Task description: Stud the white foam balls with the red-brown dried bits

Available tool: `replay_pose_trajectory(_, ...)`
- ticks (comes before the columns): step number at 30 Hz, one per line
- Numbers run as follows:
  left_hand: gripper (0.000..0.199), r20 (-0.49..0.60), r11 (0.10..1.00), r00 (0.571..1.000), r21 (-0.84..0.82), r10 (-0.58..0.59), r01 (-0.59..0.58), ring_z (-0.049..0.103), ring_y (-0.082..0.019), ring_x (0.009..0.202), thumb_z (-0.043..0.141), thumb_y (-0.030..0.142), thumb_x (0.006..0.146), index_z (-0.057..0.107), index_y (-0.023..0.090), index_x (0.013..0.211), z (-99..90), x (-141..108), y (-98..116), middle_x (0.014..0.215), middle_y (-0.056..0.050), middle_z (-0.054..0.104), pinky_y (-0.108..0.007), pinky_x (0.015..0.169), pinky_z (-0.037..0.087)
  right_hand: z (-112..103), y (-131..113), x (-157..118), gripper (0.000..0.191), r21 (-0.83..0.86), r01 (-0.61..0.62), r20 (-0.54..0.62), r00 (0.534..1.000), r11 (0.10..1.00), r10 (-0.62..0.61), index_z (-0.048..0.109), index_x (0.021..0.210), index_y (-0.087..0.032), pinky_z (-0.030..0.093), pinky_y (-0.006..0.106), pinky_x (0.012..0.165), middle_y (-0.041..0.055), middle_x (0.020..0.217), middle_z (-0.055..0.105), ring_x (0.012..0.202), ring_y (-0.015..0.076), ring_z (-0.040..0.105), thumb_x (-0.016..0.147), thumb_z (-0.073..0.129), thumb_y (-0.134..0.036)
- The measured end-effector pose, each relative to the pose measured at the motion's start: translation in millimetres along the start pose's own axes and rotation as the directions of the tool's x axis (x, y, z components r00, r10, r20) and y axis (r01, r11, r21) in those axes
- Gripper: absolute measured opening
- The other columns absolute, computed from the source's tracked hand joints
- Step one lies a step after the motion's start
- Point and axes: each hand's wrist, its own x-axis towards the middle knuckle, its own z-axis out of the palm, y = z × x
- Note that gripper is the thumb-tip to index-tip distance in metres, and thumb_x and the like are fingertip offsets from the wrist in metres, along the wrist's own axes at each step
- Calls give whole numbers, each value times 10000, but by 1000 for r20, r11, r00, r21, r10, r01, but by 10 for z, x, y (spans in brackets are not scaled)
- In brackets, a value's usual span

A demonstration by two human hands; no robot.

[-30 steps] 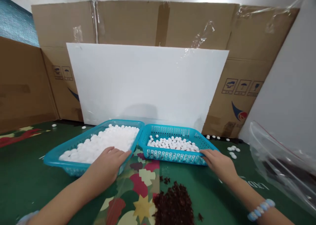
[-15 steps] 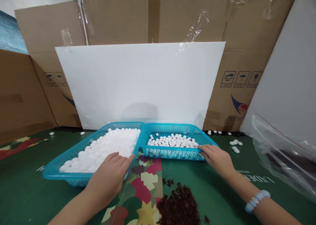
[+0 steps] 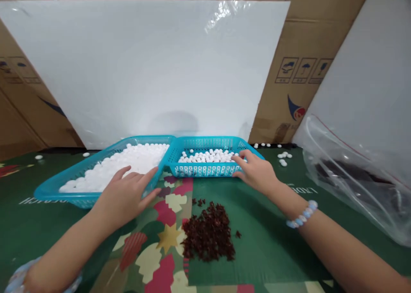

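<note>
Just beyond the dark red heap (image 3: 208, 233), which is spread on the patterned green table cover (image 3: 257, 258), the smaller basket (image 3: 199, 170) is set, its floor partly covered with white balls (image 3: 208, 156). Beyond the heap and to its left, the larger basket (image 3: 48, 191) is placed with its rim against the smaller one, presumably so that both lie within reach; it is filled far more thickly with white balls.

To the upper left of the heap, the left hand (image 3: 123, 196) is held with fingers spread over the larger basket's near right edge; nothing is seen gripped, and whether the rim is touched cannot be told. To the heap's upper right, the right hand (image 3: 257, 171) is curved over the smaller basket's near rim, thumb outside, perhaps to steady it; whether the rim is pinched cannot be told.

Farthest beyond the heap, a white board (image 3: 144, 70) is stood against cardboard (image 3: 269, 113), probably as a backstop. Well to the heap's right, a clear bag (image 3: 353, 177) with dark contents is laid.
</note>
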Motion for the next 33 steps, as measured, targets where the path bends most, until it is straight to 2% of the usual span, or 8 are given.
replay_pose_trajectory(3, 439, -141, 996, 988, 62, 66, -58, 534, -211, 706, 250, 395, 722, 438, 93, 979, -52, -54, 21, 747, -112, 600, -412, 736, 330, -377, -245, 76, 431, 201, 148, 221, 956, 968, -192, 517, 855, -180, 263, 194, 361, 48, 820, 532, 552, 140, 499, 496, 591, -405)
replay_pose_trajectory(5, 382, -253, 991, 958, 54, 135, -126, 500, -233, 809, 279, 361, 726, 466, 107, 940, -107, -115, 85, 877, -131, 565, -428, 781, 289, -558, -398, 83, 343, 514, 310, 312, 801, 800, -511, 503, 883, -194, 307, 194, 417, 20, 828, 525, 622, 133, 498, 592, 531, -373)
replay_pose_trajectory(8, 333, -305, 969, 939, -133, 159, -208, 482, -207, 834, 248, 319, 747, 511, 146, 857, -186, -178, 284, 845, -93, 579, -384, 806, 288, -617, -525, 60, 217, 608, 338, 355, 694, 719, -626, 525, 840, -153, 337, 224, 496, 40, 801, 533, 690, 162, 482, 680, 468, -288)
replay_pose_trajectory(14, 188, 128, 754, 958, -646, 256, -115, 517, -138, 701, 400, 293, 682, 493, 213, 824, -148, -102, 669, 802, -6, 569, -221, 591, 417, -387, -513, 62, 141, 669, 249, 454, 609, 700, -650, 539, 790, -126, 341, 210, 527, 55, 753, 541, 664, 137, 490, 682, 448, -126)
replay_pose_trajectory(21, 133, 347, 608, 920, -775, 181, 173, 493, -104, 577, 452, 112, 579, 491, 173, 691, -41, -65, 660, 639, 16, 526, -184, 511, 392, -325, -550, 61, 143, 725, 252, 400, 605, 642, -689, 540, 724, -128, 337, 191, 511, 42, 714, 547, 620, 115, 484, 665, 415, -91)
replay_pose_trajectory(26, 223, 403, 346, 908, -873, 116, 343, 497, -78, 511, 366, 52, 529, 465, 171, 689, 13, -82, 662, 570, 35, 514, -145, 459, 395, -333, -576, 47, 179, 718, 274, 378, 618, 640, -689, 523, 805, -149, 346, 197, 538, 35, 733, 564, 653, 124, 493, 671, 413, -106)
replay_pose_trajectory(30, 314, 374, 390, 922, -867, 101, 309, 499, -69, 502, 325, 10, 515, 476, 175, 736, -30, -135, 673, 602, 30, 534, -138, 458, 400, -336, -607, 24, 176, 690, 336, 367, 601, 641, -710, 516, 812, -141, 347, 195, 546, 43, 746, 559, 669, 125, 489, 689, 396, -104)
replay_pose_trajectory(33, 252, 191, 496, 981, -854, 21, 155, 507, -85, 637, 345, 66, 605, 492, 189, 769, -153, -131, 563, 728, 2, 550, -162, 570, 407, -324, -598, -2, 186, 634, 395, 344, 625, 665, -700, 504, 814, -131, 335, 212, 513, 52, 745, 542, 649, 139, 477, 678, 386, -86)
